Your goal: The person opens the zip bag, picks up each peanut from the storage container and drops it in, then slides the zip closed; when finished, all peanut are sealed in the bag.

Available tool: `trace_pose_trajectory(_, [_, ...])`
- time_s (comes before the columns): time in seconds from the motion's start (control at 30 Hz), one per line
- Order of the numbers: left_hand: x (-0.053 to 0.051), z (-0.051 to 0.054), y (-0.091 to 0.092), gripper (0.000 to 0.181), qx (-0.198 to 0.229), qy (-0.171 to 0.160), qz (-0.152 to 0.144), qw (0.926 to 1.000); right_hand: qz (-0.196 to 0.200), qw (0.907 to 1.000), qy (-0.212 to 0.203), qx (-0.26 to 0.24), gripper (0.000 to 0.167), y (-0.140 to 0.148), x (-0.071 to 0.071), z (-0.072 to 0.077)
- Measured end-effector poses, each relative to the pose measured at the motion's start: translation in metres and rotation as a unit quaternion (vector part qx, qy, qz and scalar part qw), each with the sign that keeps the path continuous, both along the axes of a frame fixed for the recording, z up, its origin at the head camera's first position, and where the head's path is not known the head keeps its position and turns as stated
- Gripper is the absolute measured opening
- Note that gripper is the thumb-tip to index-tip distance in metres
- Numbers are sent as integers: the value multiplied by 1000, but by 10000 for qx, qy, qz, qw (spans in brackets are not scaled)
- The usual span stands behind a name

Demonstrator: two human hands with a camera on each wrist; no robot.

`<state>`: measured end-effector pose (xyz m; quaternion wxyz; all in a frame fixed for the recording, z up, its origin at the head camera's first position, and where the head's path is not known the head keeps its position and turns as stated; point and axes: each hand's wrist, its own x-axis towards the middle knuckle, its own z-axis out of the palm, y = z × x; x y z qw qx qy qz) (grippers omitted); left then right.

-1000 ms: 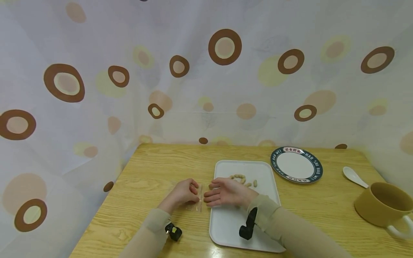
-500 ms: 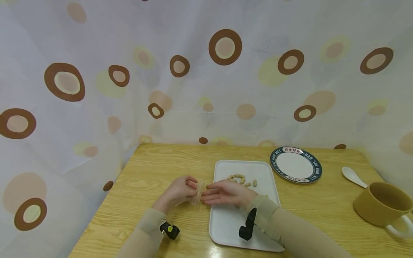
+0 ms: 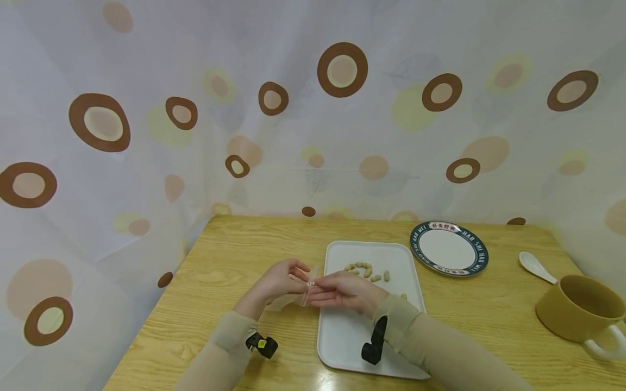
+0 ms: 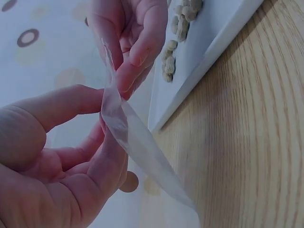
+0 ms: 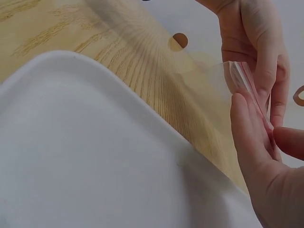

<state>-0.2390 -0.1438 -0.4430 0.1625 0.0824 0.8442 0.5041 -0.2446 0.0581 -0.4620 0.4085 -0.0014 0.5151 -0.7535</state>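
Observation:
A clear zip-lock plastic bag (image 4: 149, 154) is held off the wooden table, left of the white tray. My left hand (image 3: 280, 281) pinches it between thumb and fingers near its mouth. From the other side, my right hand (image 3: 348, 291) pinches the bag's zip edge (image 5: 244, 78) between thumb and fingers, partly over the tray's left rim. No contents show inside the bag, whose body hangs down below my left hand in the left wrist view. Several unshelled peanuts (image 3: 367, 272) lie on the tray (image 3: 357, 347); my right hand and sleeve may hide others.
A round plate with a dark patterned rim (image 3: 449, 248) stands right of the tray at the back. Farther right are a white spoon (image 3: 536, 267) and a mustard-coloured mug (image 3: 579, 309) with a white handle. A patterned curtain (image 3: 313, 125) rises behind the table.
The left hand has lifted the bag from the table and brought it up and right to the right hand. The right hand's fingers have closed on the bag's edge.

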Motion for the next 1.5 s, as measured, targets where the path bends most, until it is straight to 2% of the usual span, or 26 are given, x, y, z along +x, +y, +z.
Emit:
trace_pose_trajectory(0.3, [3,8,7,31,206,-355,-82,9991,-207,9995,62,217,29,5,0,3])
trace_pose_trajectory(0.67, [5,15,17,19,415,-730,-396,9957,-482,9974,183,495,19,10,0,6])
trace_pose_trajectory(0.93, [5,17,24,24,346,-742,-473,9955,-556,9971,295,435,15,13,1,12])
trace_pose_trajectory(1.13, [4,19,26,18,499,-797,-454,9945,-594,9965,262,528,19,16,-1,16])
trace_pose_trajectory(1.37, [3,19,30,14,508,-736,-359,9953,-577,9965,290,531,22,19,-2,19])
trace_pose_trajectory(1.5, [3,17,31,14,623,-616,-159,9960,-512,9968,396,466,26,19,-2,19])
